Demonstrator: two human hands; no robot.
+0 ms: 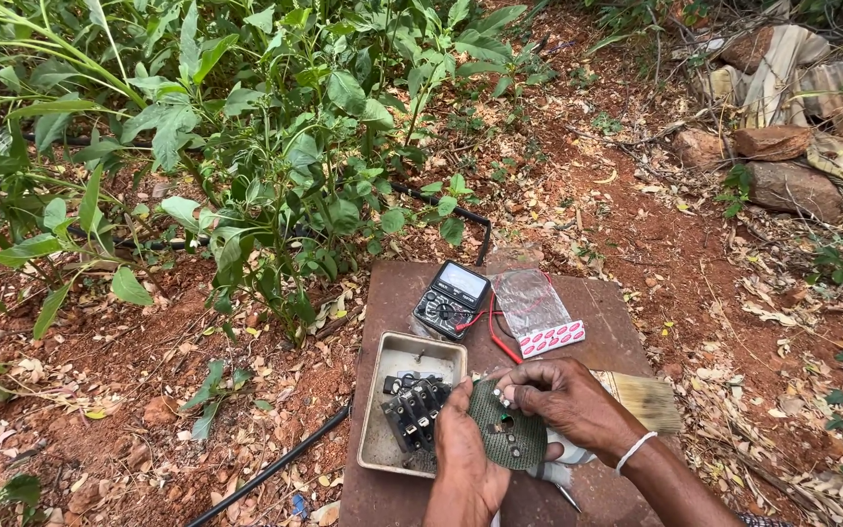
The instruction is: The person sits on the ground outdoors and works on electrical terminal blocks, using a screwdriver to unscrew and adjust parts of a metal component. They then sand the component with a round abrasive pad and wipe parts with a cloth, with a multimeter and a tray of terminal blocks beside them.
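Note:
My left hand [462, 459] holds a green circuit board [511, 436] from below, over a brown wooden board [392, 293] lying on the ground. My right hand [558, 390], with a white band on the wrist, pinches a small part at the top edge of the circuit board. Just left of my hands lies an open grey metal box [397, 356] with black switch parts [415, 410] inside. A black multimeter [452, 298] with red leads [495, 337] rests further back on the board.
A clear plastic packet [536, 312] with a red-and-white strip lies beside the multimeter. A paintbrush [648, 400] sits right of my right hand. Leafy green plants [246, 146] stand to the left, black hose [265, 468] crosses red soil, and rocks and sacking [792, 117] lie upper right.

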